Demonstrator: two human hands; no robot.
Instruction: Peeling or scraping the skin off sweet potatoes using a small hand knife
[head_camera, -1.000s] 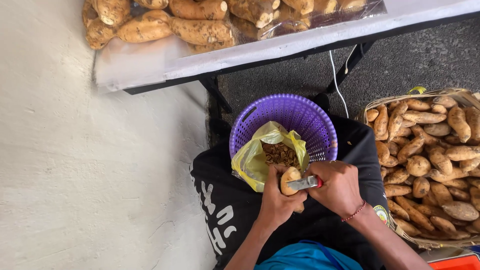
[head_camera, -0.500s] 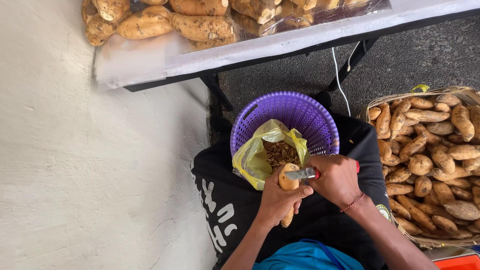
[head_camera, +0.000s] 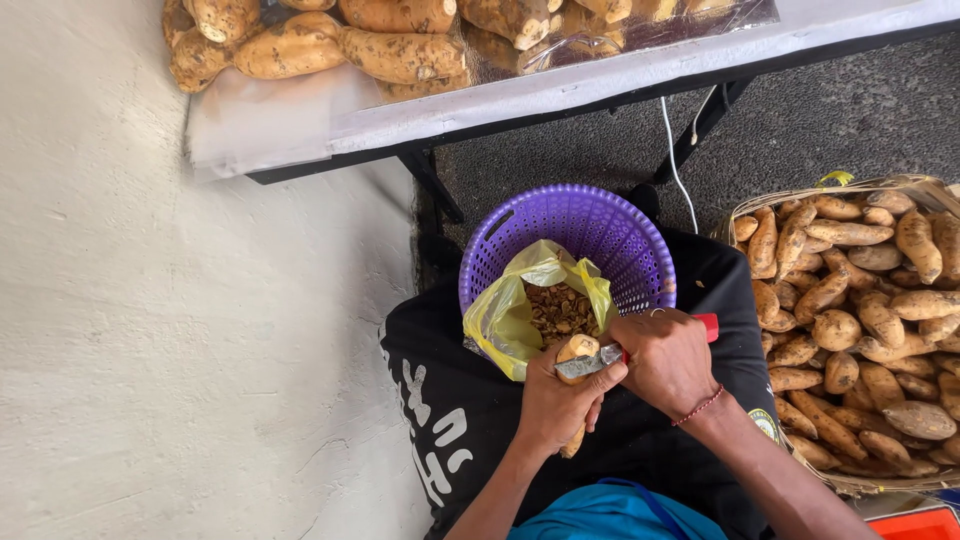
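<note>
My left hand (head_camera: 555, 400) grips a partly peeled sweet potato (head_camera: 577, 349), its pale top end poking up above my fingers. My right hand (head_camera: 665, 360) holds a peeler with a red handle (head_camera: 706, 326), and its metal blade (head_camera: 582, 364) lies across the potato. Both hands are over my lap, just in front of a purple plastic basket (head_camera: 600, 225). A yellow plastic bag (head_camera: 500, 320) in the basket holds brown peelings (head_camera: 560, 310).
A woven basket (head_camera: 935, 187) at the right is heaped with several unpeeled sweet potatoes (head_camera: 850, 300). More sweet potatoes (head_camera: 400, 50) lie on a white-covered table (head_camera: 300, 120) at the top. A pale wall or floor fills the left side. A black cloth (head_camera: 460, 400) covers my lap.
The peeler blade has moved down along the potato toward my left hand, and my left hand has turned the potato slightly. The baskets have not moved.
</note>
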